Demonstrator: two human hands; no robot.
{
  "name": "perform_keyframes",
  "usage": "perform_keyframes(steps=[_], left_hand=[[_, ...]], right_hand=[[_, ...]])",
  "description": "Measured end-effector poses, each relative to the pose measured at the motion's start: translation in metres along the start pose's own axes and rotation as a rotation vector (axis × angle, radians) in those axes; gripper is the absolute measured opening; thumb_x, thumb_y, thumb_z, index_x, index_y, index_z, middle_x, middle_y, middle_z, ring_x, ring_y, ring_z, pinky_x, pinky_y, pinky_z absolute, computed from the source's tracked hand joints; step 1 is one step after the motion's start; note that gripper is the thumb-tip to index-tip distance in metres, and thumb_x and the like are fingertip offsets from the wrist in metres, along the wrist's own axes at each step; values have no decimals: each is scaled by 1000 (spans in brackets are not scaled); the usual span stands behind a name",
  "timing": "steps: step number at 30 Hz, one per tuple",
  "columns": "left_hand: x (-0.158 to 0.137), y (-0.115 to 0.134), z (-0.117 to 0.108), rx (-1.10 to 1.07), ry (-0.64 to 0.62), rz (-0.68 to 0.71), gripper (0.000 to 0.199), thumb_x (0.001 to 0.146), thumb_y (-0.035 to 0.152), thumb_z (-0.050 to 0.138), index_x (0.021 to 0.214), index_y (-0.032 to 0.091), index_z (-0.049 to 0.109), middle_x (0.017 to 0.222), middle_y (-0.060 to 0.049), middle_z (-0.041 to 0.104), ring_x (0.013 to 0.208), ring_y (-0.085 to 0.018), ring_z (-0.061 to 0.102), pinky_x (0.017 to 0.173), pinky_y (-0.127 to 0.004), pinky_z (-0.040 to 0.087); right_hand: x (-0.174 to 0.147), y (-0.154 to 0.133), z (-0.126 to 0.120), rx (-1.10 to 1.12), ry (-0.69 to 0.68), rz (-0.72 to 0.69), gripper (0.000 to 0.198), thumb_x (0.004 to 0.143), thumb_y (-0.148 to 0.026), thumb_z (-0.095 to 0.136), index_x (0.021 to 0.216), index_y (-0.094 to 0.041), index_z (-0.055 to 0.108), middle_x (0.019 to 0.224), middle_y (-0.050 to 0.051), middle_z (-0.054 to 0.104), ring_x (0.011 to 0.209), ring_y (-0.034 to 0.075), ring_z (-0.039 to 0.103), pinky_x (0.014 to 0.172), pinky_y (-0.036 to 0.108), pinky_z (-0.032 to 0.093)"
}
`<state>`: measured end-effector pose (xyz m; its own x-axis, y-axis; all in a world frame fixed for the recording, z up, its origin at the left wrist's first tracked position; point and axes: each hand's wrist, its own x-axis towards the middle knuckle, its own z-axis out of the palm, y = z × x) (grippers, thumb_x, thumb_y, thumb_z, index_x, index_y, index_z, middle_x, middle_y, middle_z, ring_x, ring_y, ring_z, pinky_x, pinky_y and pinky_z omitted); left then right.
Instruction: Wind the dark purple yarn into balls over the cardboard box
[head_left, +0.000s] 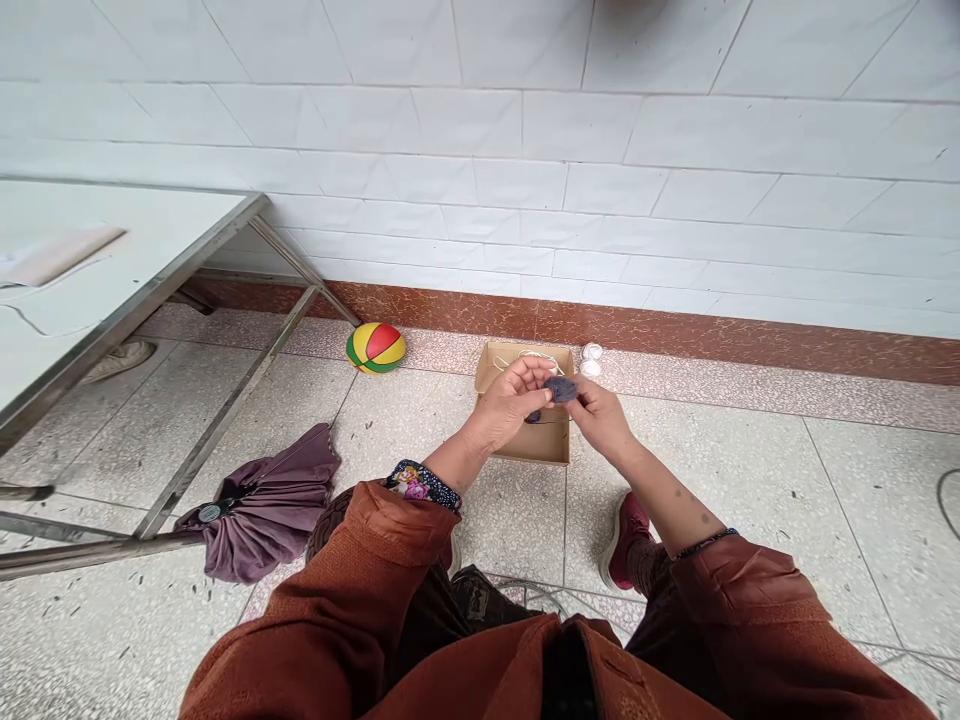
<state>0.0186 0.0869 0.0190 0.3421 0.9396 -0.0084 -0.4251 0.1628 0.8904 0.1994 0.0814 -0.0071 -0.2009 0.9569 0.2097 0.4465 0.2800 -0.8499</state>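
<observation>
A small dark grey-blue bundle of yarn [560,389] is held above an open cardboard box [532,449]. The fingers of my left hand [514,396] close on its left side. My right hand [600,412] pinches it from the right. Below my left fingers a second dark piece [533,417] shows, with a thin dark strand running to the right; whether it hangs or lies in the box I cannot tell. A loose cream cord [546,355] lies at the far end of the box, partly hidden by my left hand.
Two white balls [591,360], seemingly yarn, sit right of the box by the wall. A colourful ball [376,347] rests on the floor to the left. Further left are a folded purple umbrella [274,505] and a metal-framed table [150,240]. My shoe [627,540] stands near the box.
</observation>
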Motion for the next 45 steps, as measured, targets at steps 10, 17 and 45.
perform_keyframes(steps=[10, 17, 45], left_hand=[[9, -10, -14, 273, 251, -3, 34, 69, 13, 75, 101, 17, 62, 90, 0, 65, 81, -10, 60, 81, -27, 47], [4, -5, -3, 271, -18, -71, 40, 66, 13, 80, 101, 17, 62, 87, 0, 63, 79, -10, 59, 80, -27, 47], [-2, 1, -1, 5, -31, -193, 31, 72, 21, 79, 100, 19, 68, 97, -2, 64, 84, -10, 59, 74, -24, 47]], right_hand=[[-7, -18, -5, 22, -166, -275, 13, 97, -30, 59, 95, -25, 70, 85, 3, 69, 75, 17, 64, 71, 31, 50], [5, -16, -21, 130, 120, -73, 18, 94, -38, 61, 88, -23, 69, 81, 2, 66, 73, 17, 59, 70, 31, 48], [5, -4, -9, 190, 65, 65, 24, 92, -41, 60, 79, -22, 65, 74, 0, 63, 68, 16, 56, 66, 29, 45]])
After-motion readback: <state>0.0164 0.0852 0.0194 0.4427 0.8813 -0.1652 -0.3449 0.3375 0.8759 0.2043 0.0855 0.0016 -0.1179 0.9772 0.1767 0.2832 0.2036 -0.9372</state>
